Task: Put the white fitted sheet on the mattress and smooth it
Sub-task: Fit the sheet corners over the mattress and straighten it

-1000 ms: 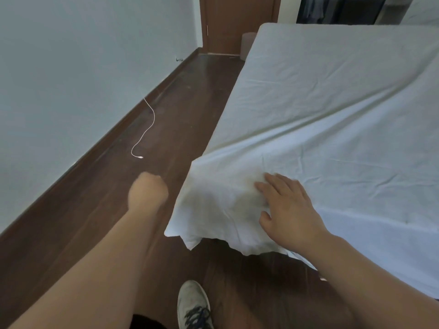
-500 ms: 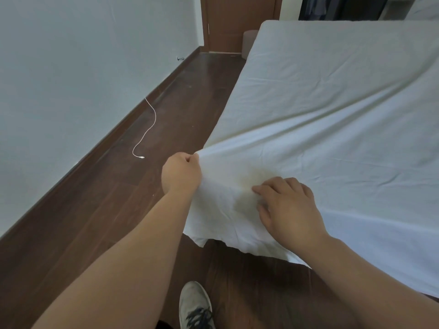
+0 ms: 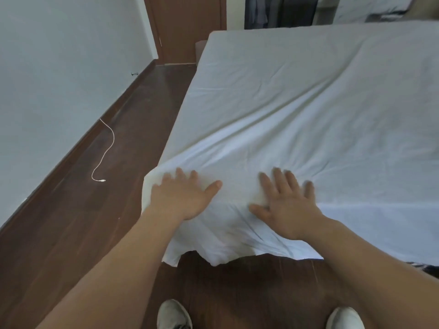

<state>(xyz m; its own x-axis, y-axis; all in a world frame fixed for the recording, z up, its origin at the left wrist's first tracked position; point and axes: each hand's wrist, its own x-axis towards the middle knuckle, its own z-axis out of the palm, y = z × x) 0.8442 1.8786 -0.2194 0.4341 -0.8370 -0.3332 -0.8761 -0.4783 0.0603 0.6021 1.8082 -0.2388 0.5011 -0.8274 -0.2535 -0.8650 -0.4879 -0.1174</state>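
The white fitted sheet (image 3: 308,103) covers the whole mattress, which is hidden beneath it. Diagonal creases run across the fabric toward the near left corner. At that corner the sheet's loose hem (image 3: 213,255) hangs down over the floor. My left hand (image 3: 183,195) lies flat with spread fingers on the corner of the sheet. My right hand (image 3: 287,203) presses flat on the sheet just to its right, fingers spread and blurred.
Dark wooden floor (image 3: 107,210) runs along the bed's left side beside a pale wall (image 3: 47,79). A white cable (image 3: 104,153) lies on the floor by the skirting. A brown door (image 3: 187,27) stands at the far end. My two shoes (image 3: 173,314) are below.
My left hand came in from the floor side, pinched the sheet's corner edge, then let go and now lies flat on it. My right hand uncurled and spread flat, further right.
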